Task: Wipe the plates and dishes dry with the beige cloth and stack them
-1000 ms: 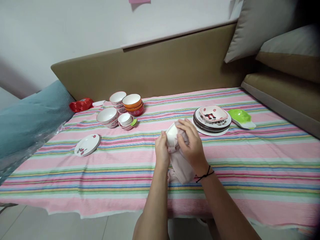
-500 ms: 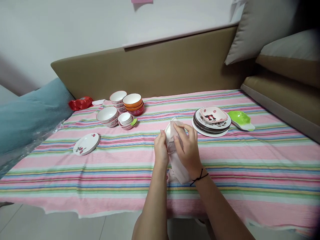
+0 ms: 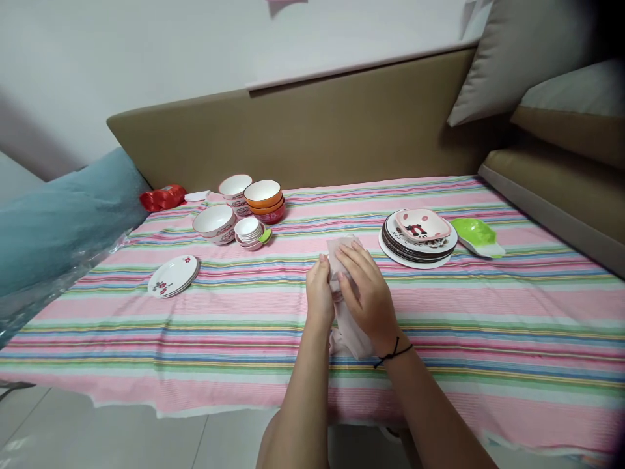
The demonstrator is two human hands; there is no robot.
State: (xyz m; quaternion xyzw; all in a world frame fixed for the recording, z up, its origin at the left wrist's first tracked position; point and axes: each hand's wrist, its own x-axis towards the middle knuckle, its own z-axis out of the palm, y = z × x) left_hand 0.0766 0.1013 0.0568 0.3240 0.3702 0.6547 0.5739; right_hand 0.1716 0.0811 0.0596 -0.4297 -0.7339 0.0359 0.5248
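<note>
Cloth [image 3: 355,333] now covers the white face of the dish, which was bare beside your left thumb half a second ago; your right hand [image 3: 366,293] has flattened over it.

Grip, left: your left hand [image 3: 319,294] is clamped on the dish, thumb upright along its near side. Grip, right: your right hand clasps the cloth against the dish, fingers laid close together across its face, thumb set lower and apart from them. Your two hands are near each other, with the cloth between them.

Position: the dish sits between your palms, above the sheet [image 3: 234,326]. The upper edge of the cloth projects above your right fingers; the loose part hangs below, beside your right wrist. To the right of your hands, well apart, note the plate stack [image 3: 390,253] with the square bowl [image 3: 422,225] on top, and the green dish [image 3: 474,233] just beside it.

Visibility: the dish is hidden by cloth and fingers, so you cannot read its outline. Your left fingertips are out of sight behind it. The lower end of the cloth is partly covered by your right wrist.
</note>
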